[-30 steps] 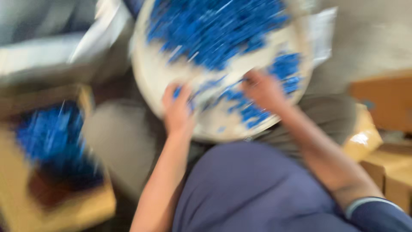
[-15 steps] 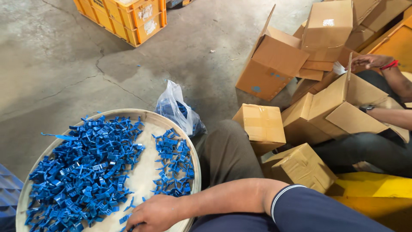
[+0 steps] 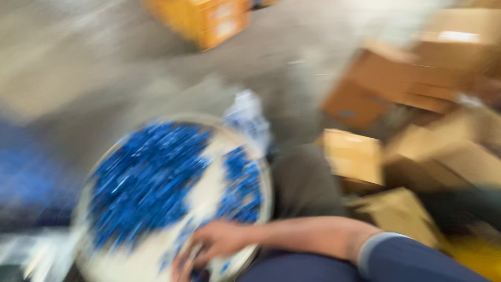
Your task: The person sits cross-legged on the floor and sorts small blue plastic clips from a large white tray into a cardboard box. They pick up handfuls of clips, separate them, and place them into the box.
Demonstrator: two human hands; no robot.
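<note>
The round white tray [image 3: 209, 193] sits low and left of centre, resting on the person's lap, its bottom edge cut off by the frame. A big heap of small blue plastic pieces [image 3: 146, 180] covers its left half, and a smaller heap [image 3: 242, 185] lies along its right rim, with a bare white strip between them. The right hand [image 3: 216, 243] lies on the tray's lower part among a few scattered blue pieces, fingers curled inward; blur hides whether they pinch anything, so its grip cannot be told. The forearm runs off to the right into a dark blue sleeve [image 3: 412, 258]. The left hand is out of view.

Just past the tray's upper right rim stands a clear plastic bag [image 3: 248, 117], touching or nearly touching it. To the right, cardboard boxes [image 3: 355, 154] crowd close to the person's knee, leaving little room there. Left of the tray a dim blue shape is too smeared to identify.

The grey concrete floor [image 3: 104, 68] lies open above the tray up to an orange crate [image 3: 216, 21] at the top edge. The whole view is heavily motion-blurred.
</note>
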